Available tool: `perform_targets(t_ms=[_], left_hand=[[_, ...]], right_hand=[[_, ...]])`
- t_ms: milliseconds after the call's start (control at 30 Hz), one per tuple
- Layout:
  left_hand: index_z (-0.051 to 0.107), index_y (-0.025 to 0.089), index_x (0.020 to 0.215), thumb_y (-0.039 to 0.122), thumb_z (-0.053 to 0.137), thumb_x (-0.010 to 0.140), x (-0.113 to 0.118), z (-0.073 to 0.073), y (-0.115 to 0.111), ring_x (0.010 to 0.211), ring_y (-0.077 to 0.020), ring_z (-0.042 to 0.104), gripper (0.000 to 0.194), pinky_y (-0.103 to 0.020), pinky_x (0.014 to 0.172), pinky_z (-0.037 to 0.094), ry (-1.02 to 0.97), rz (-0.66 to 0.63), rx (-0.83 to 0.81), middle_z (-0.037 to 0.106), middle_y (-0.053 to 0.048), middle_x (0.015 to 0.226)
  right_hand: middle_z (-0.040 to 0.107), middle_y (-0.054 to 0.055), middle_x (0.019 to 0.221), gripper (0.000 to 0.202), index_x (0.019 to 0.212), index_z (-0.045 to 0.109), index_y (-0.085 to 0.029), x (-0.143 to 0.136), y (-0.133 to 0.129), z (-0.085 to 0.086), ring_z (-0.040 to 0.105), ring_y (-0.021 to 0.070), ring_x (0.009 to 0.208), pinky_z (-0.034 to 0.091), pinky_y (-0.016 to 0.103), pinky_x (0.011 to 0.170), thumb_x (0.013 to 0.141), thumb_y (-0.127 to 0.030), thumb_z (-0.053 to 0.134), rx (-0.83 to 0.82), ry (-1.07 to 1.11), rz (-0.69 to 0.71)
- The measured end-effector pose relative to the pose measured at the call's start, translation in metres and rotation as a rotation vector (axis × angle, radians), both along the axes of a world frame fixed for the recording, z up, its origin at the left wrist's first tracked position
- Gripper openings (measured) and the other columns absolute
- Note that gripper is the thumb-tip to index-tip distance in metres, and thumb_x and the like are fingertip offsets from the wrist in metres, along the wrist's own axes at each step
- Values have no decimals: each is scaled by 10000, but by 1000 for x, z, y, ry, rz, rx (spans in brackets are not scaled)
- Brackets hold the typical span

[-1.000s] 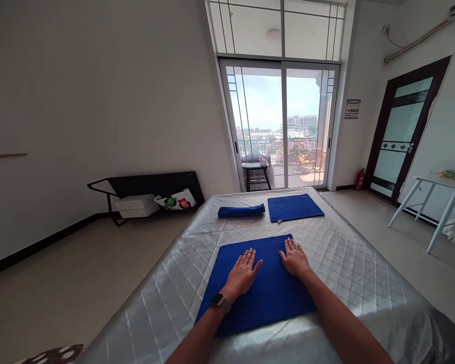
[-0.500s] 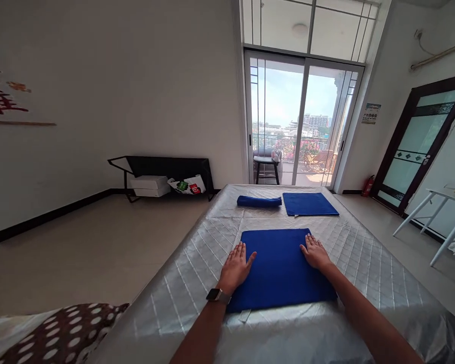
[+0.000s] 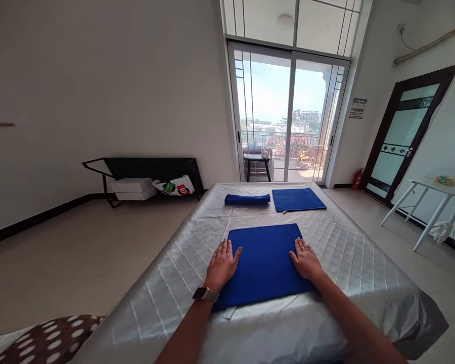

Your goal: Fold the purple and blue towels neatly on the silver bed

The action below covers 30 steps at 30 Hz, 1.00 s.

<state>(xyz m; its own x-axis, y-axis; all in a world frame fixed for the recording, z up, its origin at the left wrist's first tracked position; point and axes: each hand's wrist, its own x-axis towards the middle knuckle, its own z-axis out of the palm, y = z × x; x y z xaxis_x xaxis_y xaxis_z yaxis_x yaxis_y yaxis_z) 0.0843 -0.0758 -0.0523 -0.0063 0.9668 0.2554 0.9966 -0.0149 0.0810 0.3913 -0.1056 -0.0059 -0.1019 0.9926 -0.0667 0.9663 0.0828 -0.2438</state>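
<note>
A blue cloth (image 3: pixel 265 265) lies flat on the silver quilted cover (image 3: pixel 182 273) of a bed or table. My left hand (image 3: pixel 223 263), with a watch on the wrist, rests palm down on its left edge, fingers stretched out. On the right edge my right hand (image 3: pixel 306 259) lies flat, fingers extended and thumb apart. Neither hand grips anything. A small white tag (image 3: pixel 230 312) shows at the near edge of the cloth. Farther back are a rolled blue cloth (image 3: pixel 247 200) and, to its right, another flat blue cloth (image 3: pixel 299 199).
A black folded frame (image 3: pixel 151 169) with white boxes (image 3: pixel 132 188) stands by the left wall. Brown dotted fabric (image 3: pixel 56 338) is at the lower left. On the right are a white table (image 3: pixel 440 187) and a dark-framed door (image 3: pixel 409 136); glass sliding doors (image 3: pixel 265 111) stand behind.
The camera view has turned slightly right, so everything sits farther left in the picture. Both hands remain flat on the side edges of the near cloth, with the right hand slightly closer to me along its edge.
</note>
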Motion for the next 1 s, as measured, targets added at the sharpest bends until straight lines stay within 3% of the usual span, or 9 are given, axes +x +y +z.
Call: perform_targets(t_ms=[100, 200, 300, 367, 433, 567, 833, 900, 1000], left_hand=[[435, 1, 1471, 563, 254, 1007, 38, 15, -3, 1474, -312, 341, 751, -427, 1207, 311, 6, -118, 9, 391, -231, 1563], [415, 18, 1488, 535, 230, 1022, 104, 24, -6, 1481, -299, 327, 719, -437, 1213, 306, -2, -323, -26, 378, -216, 1574], [392, 85, 1512, 479, 184, 1043, 167, 22, -9, 1483, -272, 326, 647, -466, 1209, 316, -32, -516, -38, 395, -176, 1574], [383, 99, 1518, 445, 152, 1052, 192, 18, -10, 1477, -264, 334, 624, -472, 1201, 327, -28, -590, -46, 408, -173, 1567], [376, 96, 1519, 437, 144, 1054, 198, 13, -12, 1475, -264, 338, 622, -479, 1196, 332, -21, -599, -57, 412, -182, 1562], [393, 100, 1513, 457, 158, 1048, 163, 7, -15, 1486, -248, 318, 632, -462, 1216, 300, -37, -485, -84, 391, -163, 1577], [358, 58, 1526, 595, 129, 1006, 36, -6, -34, 1502, -267, 278, 782, -443, 1226, 260, 17, -149, -125, 321, -161, 1607], [355, 52, 1526, 608, 113, 998, 21, -11, -39, 1498, -274, 290, 804, -451, 1223, 262, 14, -103, -96, 325, -165, 1604], [384, 60, 1514, 635, 126, 985, 17, -15, -43, 1489, -292, 313, 823, -459, 1216, 275, 1, -74, -49, 357, -170, 1591]], right_hand=[[176, 112, 1653, 690, 1588, 196, -62, 0, 0, -1, 112, 195, 1538, 90, 366, 1234, 1028, -465, 218, 0, 19, 0], [182, 125, 1651, 678, 1585, 204, -51, 1, 0, -3, 117, 206, 1538, 100, 381, 1235, 1026, -434, 230, 14, 20, 6], [164, 124, 1656, 640, 1583, 211, -51, 4, 0, -5, 101, 208, 1540, 110, 382, 1234, 1002, -308, 288, 18, -11, 47], [150, 114, 1660, 645, 1584, 209, -62, 6, 0, -6, 85, 205, 1542, 114, 375, 1233, 973, -233, 325, 15, -35, 81], [152, 115, 1659, 645, 1584, 211, -63, 7, 0, -7, 89, 206, 1542, 118, 372, 1233, 969, -217, 329, 17, -42, 89], [193, 138, 1648, 630, 1578, 227, -47, 4, 2, -7, 122, 212, 1538, 118, 382, 1230, 1022, -343, 251, 32, -11, 48], [157, 114, 1659, 698, 1586, 197, -51, 2, 5, -11, 93, 195, 1541, 77, 372, 1233, 1017, -455, 224, 6, 36, 7], [159, 113, 1660, 696, 1587, 202, -58, 2, 5, -10, 95, 197, 1541, 81, 378, 1233, 1019, -461, 220, 14, 25, 3], [171, 105, 1659, 686, 1590, 212, -83, 1, 3, -5, 100, 202, 1540, 81, 385, 1234, 1023, -469, 217, 29, 5, -3]])
